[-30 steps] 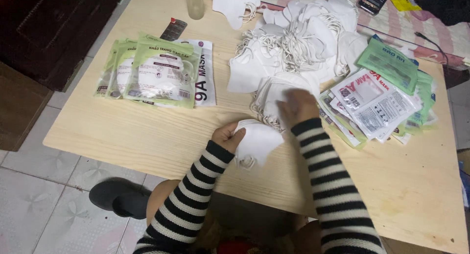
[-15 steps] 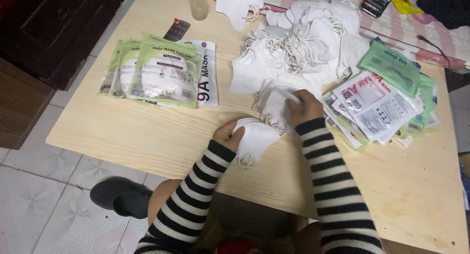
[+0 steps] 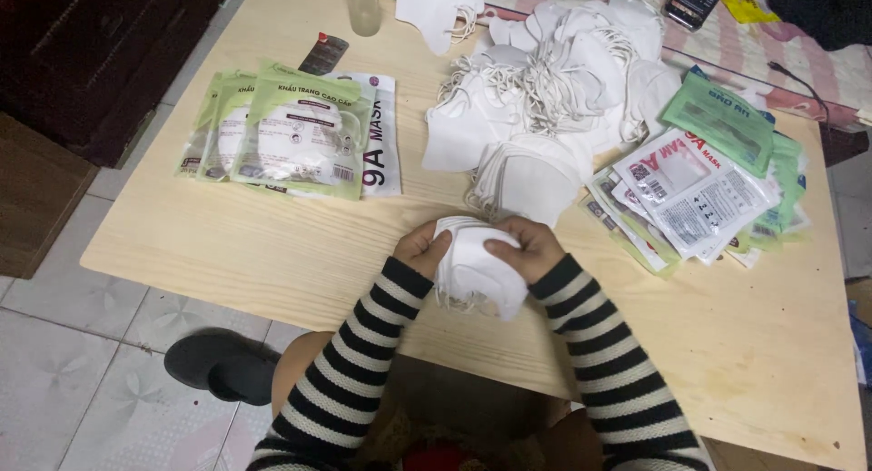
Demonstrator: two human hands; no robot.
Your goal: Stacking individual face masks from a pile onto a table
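Head view: the left hand and right hand both grip a small stack of white masks at the near edge of the wooden table. Beyond the stack lies a big loose pile of masks, unpacked; left of it, filled green packets; right of it, flat pouches. Most packing seems left.

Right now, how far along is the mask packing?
Done: filled green packets lie stacked at left. In hand: the left hand and right hand hold a small stack of white masks. Left: a loose mask pile and empty pouches.
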